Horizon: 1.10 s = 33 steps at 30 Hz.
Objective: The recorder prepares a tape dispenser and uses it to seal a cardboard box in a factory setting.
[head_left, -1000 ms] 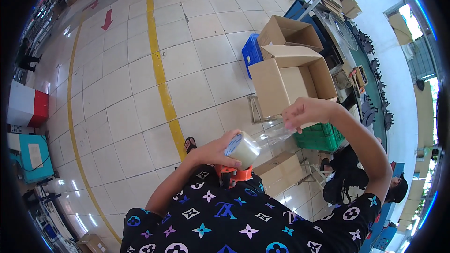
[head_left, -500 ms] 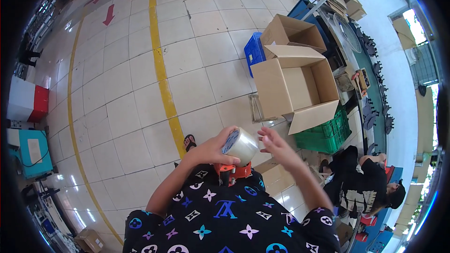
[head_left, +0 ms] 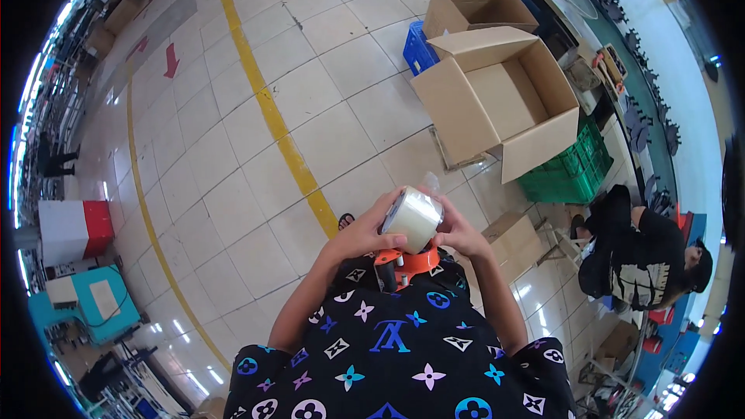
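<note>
A wide roll of clear packing tape (head_left: 415,221) sits between my two hands, in front of my patterned shirt. My left hand (head_left: 365,234) is closed around its left side, thumb along the lower edge. On the other side my right hand (head_left: 459,231) grips the roll, its fingertips partly hidden behind it. A loose crumpled bit of clear film (head_left: 431,181) sticks up at the far edge of the roll. Just below the roll is an orange tape dispenser (head_left: 405,265) with a dark roller; what supports it is hidden.
An open cardboard box (head_left: 516,101) rests on a green crate (head_left: 570,167) ahead right, with another box (head_left: 481,12) and a blue crate (head_left: 419,50) behind. A seated person (head_left: 648,256) is at the right, beside a conveyor (head_left: 644,93). Yellow lines (head_left: 268,101) cross the tiled floor.
My right hand, apart from the tape roll before, has come in and now grips its right side. The view has swung, so the boxes appear higher and the seated person farther right.
</note>
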Each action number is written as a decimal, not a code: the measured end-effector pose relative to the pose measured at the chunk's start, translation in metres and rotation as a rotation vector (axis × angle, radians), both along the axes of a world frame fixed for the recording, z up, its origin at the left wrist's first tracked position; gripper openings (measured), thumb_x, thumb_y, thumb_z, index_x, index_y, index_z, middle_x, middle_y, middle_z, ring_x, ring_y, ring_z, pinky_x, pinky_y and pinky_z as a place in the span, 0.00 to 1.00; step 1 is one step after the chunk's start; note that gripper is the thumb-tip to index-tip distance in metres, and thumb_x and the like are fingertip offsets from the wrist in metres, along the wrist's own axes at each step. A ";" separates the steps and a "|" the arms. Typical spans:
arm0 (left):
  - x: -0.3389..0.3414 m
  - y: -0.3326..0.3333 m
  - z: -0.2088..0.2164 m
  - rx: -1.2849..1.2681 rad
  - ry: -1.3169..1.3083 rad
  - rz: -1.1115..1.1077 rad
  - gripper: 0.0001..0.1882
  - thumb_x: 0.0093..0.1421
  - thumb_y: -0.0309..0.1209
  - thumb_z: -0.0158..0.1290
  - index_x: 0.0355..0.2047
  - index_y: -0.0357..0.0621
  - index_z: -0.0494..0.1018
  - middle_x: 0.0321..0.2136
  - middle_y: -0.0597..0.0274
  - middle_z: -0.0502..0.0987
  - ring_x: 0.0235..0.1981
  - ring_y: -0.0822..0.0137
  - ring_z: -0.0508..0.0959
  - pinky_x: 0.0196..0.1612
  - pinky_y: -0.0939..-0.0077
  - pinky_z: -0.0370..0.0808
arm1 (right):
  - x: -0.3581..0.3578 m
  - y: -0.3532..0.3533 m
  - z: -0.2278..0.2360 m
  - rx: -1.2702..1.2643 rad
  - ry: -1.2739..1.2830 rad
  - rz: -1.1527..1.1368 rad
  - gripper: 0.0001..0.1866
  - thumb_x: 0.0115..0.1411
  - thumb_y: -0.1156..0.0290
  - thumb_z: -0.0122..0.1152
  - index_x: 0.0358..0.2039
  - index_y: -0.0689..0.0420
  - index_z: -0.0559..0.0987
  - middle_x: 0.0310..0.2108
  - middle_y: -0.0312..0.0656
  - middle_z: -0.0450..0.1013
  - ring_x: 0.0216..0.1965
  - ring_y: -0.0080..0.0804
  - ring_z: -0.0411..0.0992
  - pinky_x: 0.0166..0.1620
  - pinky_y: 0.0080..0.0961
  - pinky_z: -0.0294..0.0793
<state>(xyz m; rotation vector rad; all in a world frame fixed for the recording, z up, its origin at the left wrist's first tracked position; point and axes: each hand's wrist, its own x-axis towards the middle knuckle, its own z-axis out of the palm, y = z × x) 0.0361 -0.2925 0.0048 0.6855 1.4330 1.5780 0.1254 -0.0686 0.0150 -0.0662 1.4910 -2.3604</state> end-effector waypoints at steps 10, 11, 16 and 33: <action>0.013 0.001 0.005 -0.031 -0.115 0.052 0.57 0.55 0.73 0.42 0.69 0.41 0.45 0.67 0.42 0.47 0.69 0.50 0.48 0.68 0.53 0.48 | 0.000 0.021 -0.039 0.090 -0.153 -0.199 0.29 0.60 0.76 0.54 0.63 0.57 0.63 0.51 0.39 0.71 0.51 0.25 0.70 0.54 0.26 0.71; 0.010 0.000 0.005 -0.029 -0.113 0.059 0.57 0.55 0.73 0.42 0.69 0.41 0.45 0.67 0.42 0.47 0.69 0.50 0.48 0.68 0.53 0.48 | 0.005 0.025 -0.046 0.092 -0.151 -0.193 0.29 0.60 0.76 0.54 0.63 0.57 0.63 0.51 0.39 0.71 0.51 0.25 0.70 0.54 0.26 0.71; 0.003 -0.003 0.007 -0.076 -0.208 -0.173 0.48 0.61 0.66 0.42 0.67 0.42 0.44 0.63 0.46 0.54 0.66 0.54 0.60 0.65 0.59 0.58 | 0.018 0.025 -0.059 -0.130 -0.274 -0.438 0.37 0.56 0.77 0.58 0.66 0.57 0.55 0.54 0.42 0.68 0.55 0.30 0.68 0.56 0.29 0.70; 0.012 0.003 -0.026 0.068 -0.362 0.087 0.40 0.57 0.48 0.49 0.63 0.44 0.47 0.64 0.51 0.53 0.57 0.55 0.67 0.59 0.63 0.64 | 0.032 0.036 -0.003 0.243 -0.062 -0.246 0.51 0.43 0.75 0.79 0.64 0.58 0.56 0.60 0.46 0.60 0.61 0.39 0.62 0.64 0.41 0.64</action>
